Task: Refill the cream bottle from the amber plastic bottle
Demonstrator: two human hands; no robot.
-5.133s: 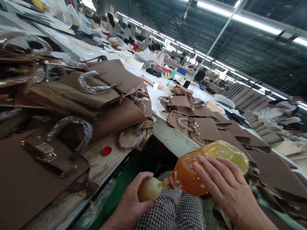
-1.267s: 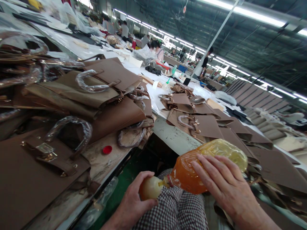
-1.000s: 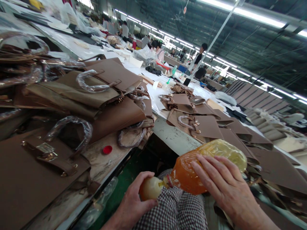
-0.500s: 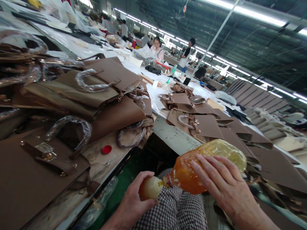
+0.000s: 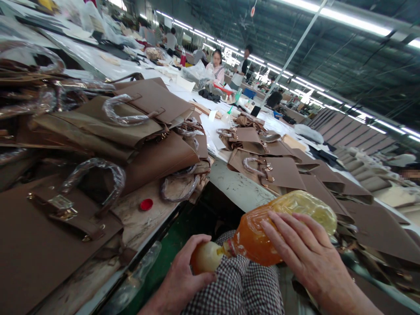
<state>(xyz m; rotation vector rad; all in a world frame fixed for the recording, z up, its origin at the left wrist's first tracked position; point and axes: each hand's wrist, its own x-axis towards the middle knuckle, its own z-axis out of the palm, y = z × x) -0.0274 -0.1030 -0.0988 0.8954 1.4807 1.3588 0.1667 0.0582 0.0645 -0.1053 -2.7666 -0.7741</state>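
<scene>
My right hand [image 5: 305, 249] grips a big clear plastic bottle [image 5: 259, 232] of orange liquid, tipped over with its neck low and pointing left. My left hand [image 5: 187, 267] is wrapped round a small pale squeeze bottle [image 5: 208, 258], whose lower part looks orange. The big bottle's neck meets the small bottle's mouth above my checked trousers [image 5: 229, 284]. Whether liquid is flowing between them I cannot tell. On the worn board to the left lies a red cap [image 5: 146, 204].
Brown handbags [image 5: 157, 105] with plastic-wrapped handles are piled on the left. More brown bags [image 5: 282, 170] lie in a row on the right. A green-tipped bottle [image 5: 228, 113] stands on the white table behind. Several people work farther back.
My hands and both bottles hold the same position. In the background, a standing person has shifted to the left, and part of another person shows at the right edge.
</scene>
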